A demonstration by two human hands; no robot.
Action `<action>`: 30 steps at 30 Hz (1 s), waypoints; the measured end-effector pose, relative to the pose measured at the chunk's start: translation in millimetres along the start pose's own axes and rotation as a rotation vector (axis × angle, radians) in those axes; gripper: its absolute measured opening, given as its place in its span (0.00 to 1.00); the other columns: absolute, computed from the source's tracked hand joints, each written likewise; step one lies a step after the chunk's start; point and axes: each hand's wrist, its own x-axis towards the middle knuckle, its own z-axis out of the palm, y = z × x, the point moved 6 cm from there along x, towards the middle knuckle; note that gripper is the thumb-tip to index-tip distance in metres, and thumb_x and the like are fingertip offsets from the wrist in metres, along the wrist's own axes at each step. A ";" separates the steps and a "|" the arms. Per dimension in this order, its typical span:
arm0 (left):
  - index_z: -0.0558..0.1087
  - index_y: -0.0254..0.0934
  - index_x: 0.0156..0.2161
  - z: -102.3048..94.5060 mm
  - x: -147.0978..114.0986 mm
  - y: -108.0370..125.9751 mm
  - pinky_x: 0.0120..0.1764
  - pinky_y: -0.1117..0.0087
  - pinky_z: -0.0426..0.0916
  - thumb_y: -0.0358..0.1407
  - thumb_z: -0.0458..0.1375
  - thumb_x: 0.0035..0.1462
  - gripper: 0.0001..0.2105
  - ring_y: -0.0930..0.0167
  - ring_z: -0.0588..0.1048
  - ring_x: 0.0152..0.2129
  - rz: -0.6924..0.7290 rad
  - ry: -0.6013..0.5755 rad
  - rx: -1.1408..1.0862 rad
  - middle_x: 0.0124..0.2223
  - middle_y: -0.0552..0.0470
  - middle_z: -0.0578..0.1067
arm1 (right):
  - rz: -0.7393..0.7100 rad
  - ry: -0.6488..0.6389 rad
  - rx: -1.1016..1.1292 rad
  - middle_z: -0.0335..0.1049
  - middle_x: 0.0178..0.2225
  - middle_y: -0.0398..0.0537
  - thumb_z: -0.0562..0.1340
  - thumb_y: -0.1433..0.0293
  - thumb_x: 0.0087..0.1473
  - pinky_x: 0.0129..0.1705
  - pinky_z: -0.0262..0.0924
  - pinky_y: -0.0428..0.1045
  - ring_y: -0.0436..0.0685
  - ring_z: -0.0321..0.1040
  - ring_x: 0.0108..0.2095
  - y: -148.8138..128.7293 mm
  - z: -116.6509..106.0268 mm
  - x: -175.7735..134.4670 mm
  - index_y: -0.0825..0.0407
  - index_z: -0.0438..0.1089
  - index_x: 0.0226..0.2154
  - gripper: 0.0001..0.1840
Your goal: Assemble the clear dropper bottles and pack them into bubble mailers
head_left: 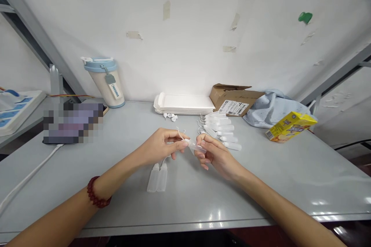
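Note:
Above the middle of the table, my two hands meet at one small translucent plastic bottle (198, 147). My left hand (165, 144) pinches its white cap end, where a thin white strand sticks up. My right hand (213, 150) is closed round the bottle's body, which tilts down to the right. Just below my left hand, two similar bottles (157, 179) lie side by side with their necks pointing away. Beyond my right hand lies a loose row of several such bottles (223, 127) with white strands at their necks. Several small white caps (171, 116) rest near the wall.
At the back are a stack of white flat boxes (185, 103), an open cardboard box (233, 100) and a bluish cloth (269, 104). A yellow drink carton (291, 126) stands right. Left are a tumbler (106, 83), a blurred phone (74, 125) with cable, and a power strip (21, 112).

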 end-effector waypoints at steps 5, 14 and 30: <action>0.70 0.34 0.26 3.5 0.5 0.7 0.23 0.75 0.66 0.42 0.55 0.53 0.13 0.74 0.70 0.19 -0.010 -0.021 -0.028 0.23 0.54 0.71 | 0.002 -0.009 0.005 0.50 0.21 0.36 0.52 0.65 0.58 0.22 0.49 0.42 0.44 0.45 0.19 0.4 1.4 0.0 0.49 0.58 0.31 0.06; 0.66 0.34 0.22 5.6 1.2 -5.5 0.22 0.76 0.63 0.44 0.52 0.55 0.17 0.76 0.67 0.16 -0.021 0.027 -0.039 0.20 0.57 0.67 | -0.046 0.011 -0.167 0.52 0.20 0.33 0.57 0.61 0.55 0.22 0.53 0.43 0.46 0.49 0.19 -2.2 4.6 -1.3 0.47 0.53 0.38 0.12; 0.71 0.36 0.34 6.3 -2.8 7.8 0.31 0.75 0.66 0.41 0.53 0.55 0.10 0.73 0.69 0.28 0.133 0.113 0.102 0.33 0.53 0.72 | -0.076 0.071 -0.248 0.60 0.21 0.35 0.54 0.58 0.56 0.23 0.51 0.44 0.45 0.53 0.17 0.4 -3.9 4.5 0.48 0.53 0.34 0.12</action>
